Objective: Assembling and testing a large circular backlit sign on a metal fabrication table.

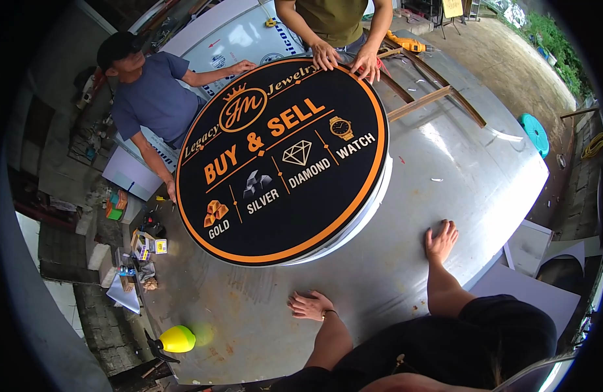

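A large round sign (pixel 282 215), black with an orange ring and printed lettering and pictures, lies face up on a metal-topped table (pixel 380 281). My left hand (pixel 312 306) rests flat on the metal just below the sign's near edge, fingers spread and holding nothing. Further right, my right hand (pixel 441 242) also lies on the bare metal, open and apart from the sign. Across the table, one person's two hands (pixel 325 56) touch the sign's far rim. At the left, a person in a blue-grey shirt (pixel 151 91) has both hands at its edge.
A yellow spray bottle (pixel 177 339) stands at the near left corner. Small boxes and tools (pixel 144 247) lie along the left edge. A yellow drill (pixel 409 44) and a metal frame (pixel 422 101) are at the far right, with a teal stool (pixel 534 134) beyond the table.
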A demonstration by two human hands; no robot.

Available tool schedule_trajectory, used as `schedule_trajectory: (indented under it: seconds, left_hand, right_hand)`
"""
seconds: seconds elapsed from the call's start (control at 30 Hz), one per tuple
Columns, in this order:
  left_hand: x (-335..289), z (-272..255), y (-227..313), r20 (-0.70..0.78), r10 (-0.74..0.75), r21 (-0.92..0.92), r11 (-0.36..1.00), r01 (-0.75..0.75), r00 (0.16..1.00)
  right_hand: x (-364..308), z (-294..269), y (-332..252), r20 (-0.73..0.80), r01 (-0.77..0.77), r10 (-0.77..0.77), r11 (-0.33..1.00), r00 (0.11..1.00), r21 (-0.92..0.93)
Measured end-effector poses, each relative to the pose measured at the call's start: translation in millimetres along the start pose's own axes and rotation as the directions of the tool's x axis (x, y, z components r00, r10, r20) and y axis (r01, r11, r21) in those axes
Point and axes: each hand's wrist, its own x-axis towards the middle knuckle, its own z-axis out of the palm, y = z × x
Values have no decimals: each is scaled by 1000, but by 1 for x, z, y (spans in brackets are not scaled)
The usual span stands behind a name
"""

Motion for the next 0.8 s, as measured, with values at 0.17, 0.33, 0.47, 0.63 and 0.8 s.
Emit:
schedule_trajectory:
  seconds: [0.17, 0.33, 0.47, 0.63, 0.8]
  left_hand:
    - [-1, -1, 1, -1, 9, 6, 1000, -9, 1000]
    - [0, 0, 0, -5, 8, -14, 1000, -8, 1000]
    - [-1, 1, 0, -12, 11, -18, 1000, -11, 1000]
    - [-1, 4, -1, -76, 39, 53, 998, -35, 996]
    - [-1, 4, -2, -39, 29, 23, 999, -28, 999]
  right_hand:
    - [0, 4, 4, -89, 54, -53, 999, 995, 8]
    - [0, 5, 4, -88, 51, -50, 999, 995, 10]
    - [0, 2, 3, -33, 11, -11, 1000, 999, 4]
    - [0, 2, 2, -64, 30, -30, 1000, 997, 6]
    - [0, 2, 3, -91, 47, -46, 999, 995, 16]
